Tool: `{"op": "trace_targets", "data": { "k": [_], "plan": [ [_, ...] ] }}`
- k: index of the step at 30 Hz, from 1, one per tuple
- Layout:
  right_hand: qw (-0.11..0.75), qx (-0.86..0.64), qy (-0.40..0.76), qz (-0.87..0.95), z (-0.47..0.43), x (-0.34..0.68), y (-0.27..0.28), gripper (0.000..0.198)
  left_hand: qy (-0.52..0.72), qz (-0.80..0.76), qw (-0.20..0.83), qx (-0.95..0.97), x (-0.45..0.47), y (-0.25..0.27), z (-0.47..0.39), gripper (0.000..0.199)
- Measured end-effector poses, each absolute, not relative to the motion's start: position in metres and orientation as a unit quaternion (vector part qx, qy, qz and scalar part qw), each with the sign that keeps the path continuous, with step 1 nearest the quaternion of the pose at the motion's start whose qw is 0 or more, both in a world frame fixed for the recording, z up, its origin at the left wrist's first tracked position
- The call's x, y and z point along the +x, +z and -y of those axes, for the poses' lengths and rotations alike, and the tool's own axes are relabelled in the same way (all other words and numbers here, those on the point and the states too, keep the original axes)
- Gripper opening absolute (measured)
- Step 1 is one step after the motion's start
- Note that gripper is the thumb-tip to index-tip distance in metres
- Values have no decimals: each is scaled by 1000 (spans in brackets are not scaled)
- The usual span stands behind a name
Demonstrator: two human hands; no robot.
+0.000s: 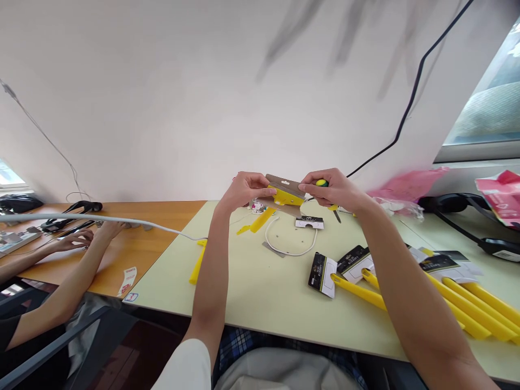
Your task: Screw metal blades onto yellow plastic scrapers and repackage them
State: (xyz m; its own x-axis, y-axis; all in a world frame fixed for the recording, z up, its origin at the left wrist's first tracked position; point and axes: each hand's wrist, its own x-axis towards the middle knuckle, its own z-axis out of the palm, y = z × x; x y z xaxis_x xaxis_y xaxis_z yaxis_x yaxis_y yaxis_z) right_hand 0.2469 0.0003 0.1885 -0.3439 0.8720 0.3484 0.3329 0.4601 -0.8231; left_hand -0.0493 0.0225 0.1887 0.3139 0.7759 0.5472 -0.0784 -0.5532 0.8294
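Observation:
In front of the wall, my left hand pinches a yellow plastic piece together with a brown cardboard card that has a hang hole. My right hand is closed around a tool with a yellow-and-green handle; a dark tip sticks out below the fingers. Its thumb and fingertip also meet the card's right edge. Below on the table lie a yellow strip-like piece, a white cable loop and a small black-and-white card.
Yellow long-handled items with black-and-white cards lie at the right. A headset and pink plastic bag are behind them. A white cable crosses the left side, near a co-worker's arms. The pale table has a front edge.

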Motion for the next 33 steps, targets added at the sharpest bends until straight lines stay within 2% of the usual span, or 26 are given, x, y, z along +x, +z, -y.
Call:
{"op": "trace_targets", "data": {
  "k": [4, 9, 14, 24, 29, 33],
  "plan": [
    [390, -438, 266, 765, 6, 244, 193, 62, 484, -261, 403, 731, -51, 190, -22, 49],
    [386, -415, 158, 809, 15, 241, 198, 67, 499, -259, 402, 722, -51, 191, -19, 51],
    [355, -440, 115, 817, 20, 240, 199, 68, 495, -253, 405, 726, -50, 191, -19, 51],
    [318, -441, 124, 830, 18, 244, 200, 56, 493, -254, 366, 748, -46, 192, -19, 45],
    [279, -448, 153, 835, 16, 246, 198, 49, 503, -251, 391, 729, -42, 194, -17, 37],
    [271, -443, 169, 838, 14, 247, 196, 48, 485, -250, 388, 743, -39, 196, -17, 39]
  ]
}}
